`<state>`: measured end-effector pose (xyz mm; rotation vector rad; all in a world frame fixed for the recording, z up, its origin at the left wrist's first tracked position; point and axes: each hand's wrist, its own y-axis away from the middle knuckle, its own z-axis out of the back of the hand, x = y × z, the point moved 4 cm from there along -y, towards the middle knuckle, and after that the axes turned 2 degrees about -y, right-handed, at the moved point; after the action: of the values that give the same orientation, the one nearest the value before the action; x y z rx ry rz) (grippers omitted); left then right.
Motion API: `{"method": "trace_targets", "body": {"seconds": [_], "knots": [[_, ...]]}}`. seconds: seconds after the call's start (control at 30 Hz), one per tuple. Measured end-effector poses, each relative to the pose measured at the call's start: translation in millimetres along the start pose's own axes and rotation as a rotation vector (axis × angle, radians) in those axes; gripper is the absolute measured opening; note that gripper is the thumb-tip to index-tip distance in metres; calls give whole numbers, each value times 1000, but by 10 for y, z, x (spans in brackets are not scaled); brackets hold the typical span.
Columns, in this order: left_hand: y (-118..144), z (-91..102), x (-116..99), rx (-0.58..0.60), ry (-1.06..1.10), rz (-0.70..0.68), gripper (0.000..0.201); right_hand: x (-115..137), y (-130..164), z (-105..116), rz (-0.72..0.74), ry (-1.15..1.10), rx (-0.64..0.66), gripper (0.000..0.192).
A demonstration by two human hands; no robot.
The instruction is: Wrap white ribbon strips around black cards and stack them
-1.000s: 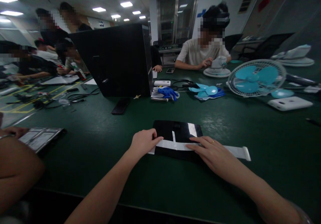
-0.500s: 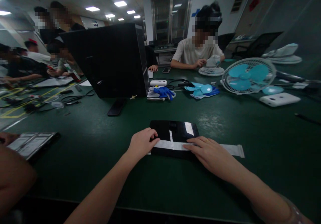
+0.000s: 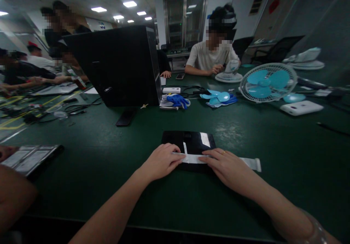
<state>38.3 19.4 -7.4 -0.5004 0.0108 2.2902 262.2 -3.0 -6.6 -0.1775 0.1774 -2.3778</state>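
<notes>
A flat black panel with a white label lies on the green table before me. Across it runs a white flat strip that looks like a ribbon cable, its thicker right end reaching past the panel. My left hand rests on the strip's left part, thumb and fingers stretched along it and covering that end. Over the strip's right half lies my right hand, fingers extended and slightly apart, pressing it against the panel. Neither hand visibly grips around anything.
A large black computer case stands at the back left, with a phone before it. Blue gloves, a fan and a white casing lie farther back. A co-worker sits opposite; another person's arm is at left.
My left hand has slid right along the white strip, nearer to my right hand, and now covers more of its left part. My right hand keeps its place on the strip.
</notes>
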Motion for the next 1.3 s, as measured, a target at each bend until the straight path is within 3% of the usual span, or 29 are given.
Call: {"method": "trace_targets", "body": {"seconds": [0.47, 0.73, 1.3], "knots": [[6, -12, -10, 9, 51, -5, 34, 45, -11, 22, -18, 3, 36, 39], [7, -37, -44, 52, -147, -5, 34, 56, -11, 11, -15, 16, 7, 36], [-7, 30, -26, 36, -142, -11, 33, 11, 10, -11, -47, -50, 41, 37]]}}
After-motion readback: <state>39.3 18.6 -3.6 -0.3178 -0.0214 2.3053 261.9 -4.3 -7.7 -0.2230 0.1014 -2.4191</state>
